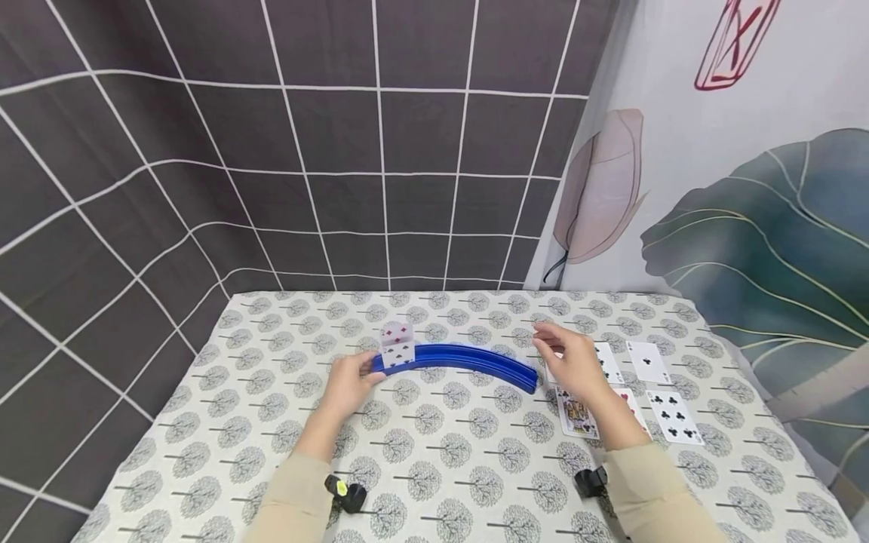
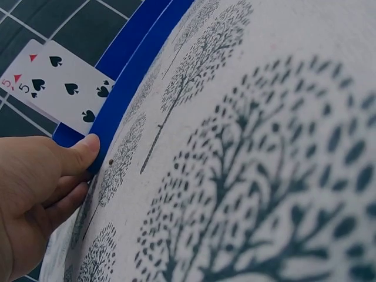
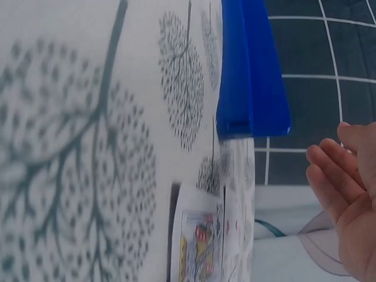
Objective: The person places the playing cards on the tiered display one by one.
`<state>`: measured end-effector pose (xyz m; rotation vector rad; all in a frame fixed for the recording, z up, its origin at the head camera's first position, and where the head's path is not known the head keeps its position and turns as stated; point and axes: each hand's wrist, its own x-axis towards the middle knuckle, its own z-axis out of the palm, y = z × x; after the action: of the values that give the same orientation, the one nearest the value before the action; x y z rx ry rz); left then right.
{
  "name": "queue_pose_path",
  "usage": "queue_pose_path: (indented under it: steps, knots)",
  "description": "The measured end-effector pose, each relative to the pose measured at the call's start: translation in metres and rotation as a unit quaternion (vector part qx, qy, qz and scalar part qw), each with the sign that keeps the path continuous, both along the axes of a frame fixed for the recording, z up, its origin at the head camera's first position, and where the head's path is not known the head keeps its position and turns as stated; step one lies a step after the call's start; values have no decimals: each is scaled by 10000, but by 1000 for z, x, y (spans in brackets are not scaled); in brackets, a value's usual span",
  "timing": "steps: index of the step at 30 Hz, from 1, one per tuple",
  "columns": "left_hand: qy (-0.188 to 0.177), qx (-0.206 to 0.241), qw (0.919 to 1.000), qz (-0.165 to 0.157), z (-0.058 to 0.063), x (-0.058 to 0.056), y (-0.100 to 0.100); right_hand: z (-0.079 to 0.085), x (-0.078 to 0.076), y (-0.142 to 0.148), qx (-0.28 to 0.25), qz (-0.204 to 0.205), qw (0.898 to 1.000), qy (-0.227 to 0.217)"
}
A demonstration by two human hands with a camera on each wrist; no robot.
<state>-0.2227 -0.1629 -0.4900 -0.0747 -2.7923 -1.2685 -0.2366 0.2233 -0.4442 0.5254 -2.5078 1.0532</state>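
Note:
A curved blue card holder (image 1: 468,356) lies on the table. At its left end my left hand (image 1: 349,386) grips it, the thumb pressing its front in the left wrist view. Standing in its slots near that hand are a five of spades (image 2: 70,88) and, partly hidden behind it, a five of diamonds (image 2: 22,63). My right hand (image 1: 573,362) is raised just past the holder's right end, fingers loosely extended and holding nothing. Below that hand, a face card (image 1: 577,415) lies face up, and a red-pip card (image 1: 637,411) is partly covered by the wrist.
More face-up cards lie at the right: a six of clubs (image 1: 674,417), a card with small corner marks (image 1: 648,363) and a partly hidden black-pip card (image 1: 609,362). A tree-print cloth (image 1: 448,452) covers the table. Dark checked fabric (image 1: 339,136) hangs behind it.

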Motion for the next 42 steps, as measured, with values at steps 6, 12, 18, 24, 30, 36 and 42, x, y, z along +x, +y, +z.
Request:
queue_pose_path:
  steps: [6, 12, 18, 24, 30, 36, 42]
  knots:
    - [81, 30, 10000, -45, 0, 1, 0, -1, 1, 13, -8, -171, 9998, -64]
    - [123, 66, 9999, -62, 1, 2, 0, -4, 1, 23, 90, -336, 9994, -12]
    - [109, 79, 9999, -37, 1, 3, 0, -4, 3, 30, 153, -433, 9988, -166]
    - [102, 126, 9999, -46, 2, 3, 0, -1, 7, 37, 232, -490, 9985, -96]
    - [95, 179, 9998, -52, 3, 3, 1, -1, 8, 47, 248, -601, 9978, -149]
    - [90, 152, 9998, -79, 1, 2, -1, 2, 11, 56, 310, -627, 9975, -90]
    - [81, 168, 9998, -68, 1, 2, -1, -3, 7, 69, 385, -734, 9965, -100]
